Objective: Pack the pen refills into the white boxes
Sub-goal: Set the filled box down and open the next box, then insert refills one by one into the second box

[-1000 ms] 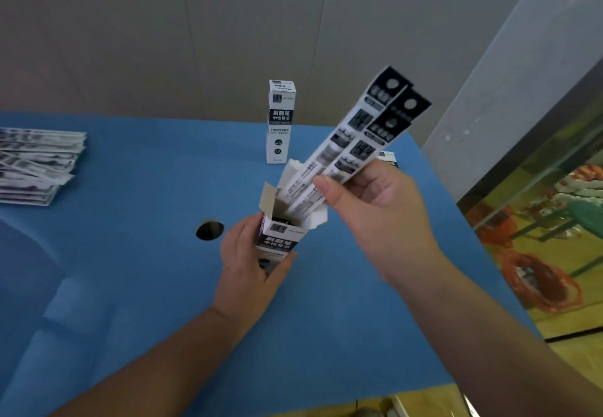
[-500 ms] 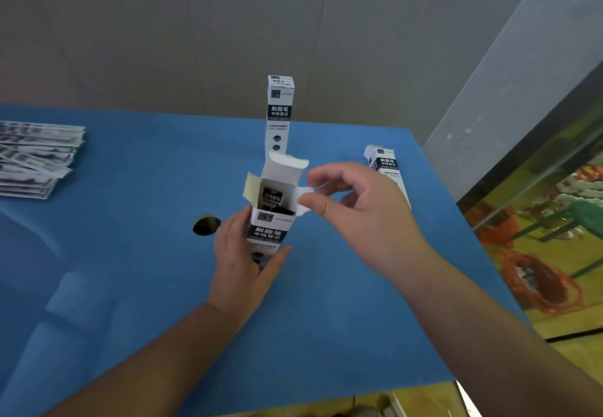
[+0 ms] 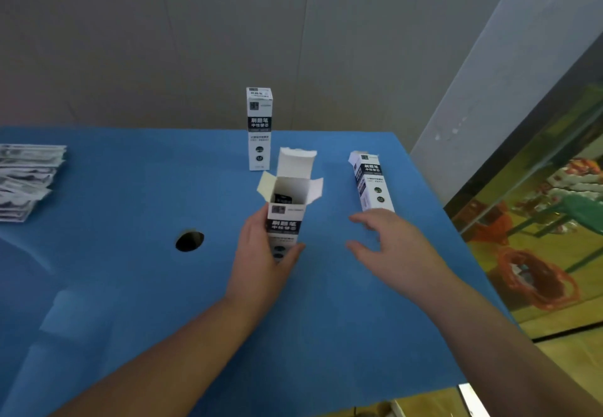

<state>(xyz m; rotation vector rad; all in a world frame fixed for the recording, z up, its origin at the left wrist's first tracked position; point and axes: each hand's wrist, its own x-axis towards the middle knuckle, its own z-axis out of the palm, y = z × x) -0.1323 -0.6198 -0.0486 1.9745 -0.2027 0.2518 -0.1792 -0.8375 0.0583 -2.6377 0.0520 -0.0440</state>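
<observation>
1. Head view: the refills [image 3: 283, 199] now sit inside the open box [image 3: 287, 207], gripped upright by the left hand [image 3: 261, 253].
2. The right hand [image 3: 391, 243] has let go, fingers spread, empty; closing the flaps likely comes next.

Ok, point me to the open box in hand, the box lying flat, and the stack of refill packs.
open box [image 3: 287, 220]: head view, printed front panel above the fingers.
lying box [image 3: 372, 184]: head view, middle of its upward face.
refill packs [image 3: 26, 181]: head view, middle of the stack.
</observation>
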